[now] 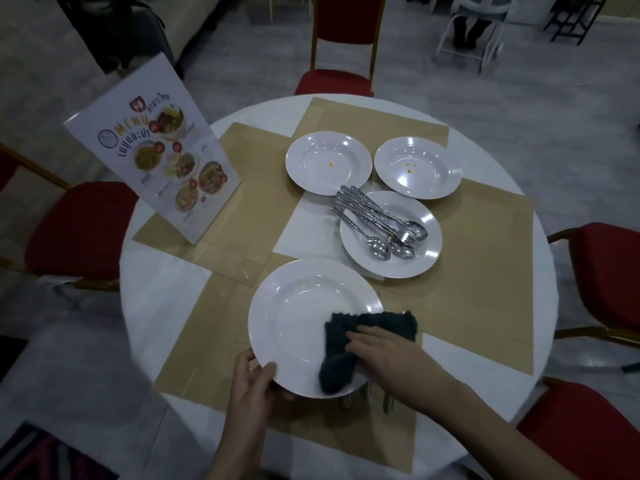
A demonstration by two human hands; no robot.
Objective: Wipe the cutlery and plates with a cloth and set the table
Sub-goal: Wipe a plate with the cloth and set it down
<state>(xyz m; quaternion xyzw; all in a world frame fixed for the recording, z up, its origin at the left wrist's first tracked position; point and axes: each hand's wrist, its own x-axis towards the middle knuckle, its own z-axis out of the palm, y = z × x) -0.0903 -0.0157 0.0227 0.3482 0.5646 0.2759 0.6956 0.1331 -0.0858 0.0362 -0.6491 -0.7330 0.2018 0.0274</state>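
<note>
- Wiping a white plate [298, 313], a person is standing at a round table [156, 306]; this near plate is the landmark for everything below.
- Gripping the near plate's lower left rim, the left hand [254, 382] is curling its thumb over the top edge with the fingers tucked beneath, probably to keep the plate from sliding or tipping during the wipe.
- Pressing a dark cloth [349, 344] onto the near plate's right side, the right hand [384, 355] is lying flat with fingers fairly straight and close together; the cloth is bunched under the fingertips and spilling over the rim.
- Lying under the near plate is a tan placemat [207, 358], suggesting this setting is being prepared first.
- Poking out below the near plate's lower right edge, dim shapes may be cutlery; it is too dark to tell.
- Sitting just beyond the near plate, a third plate [426, 258] is carrying a pile of spoons and forks [381, 226], apparently waiting to be wiped.
- Farther beyond, two plates [329, 164] [417, 166] are showing small orange specks, so they likely need cleaning.
- Standing beyond and left of the near plate is a menu card [156, 150].
</note>
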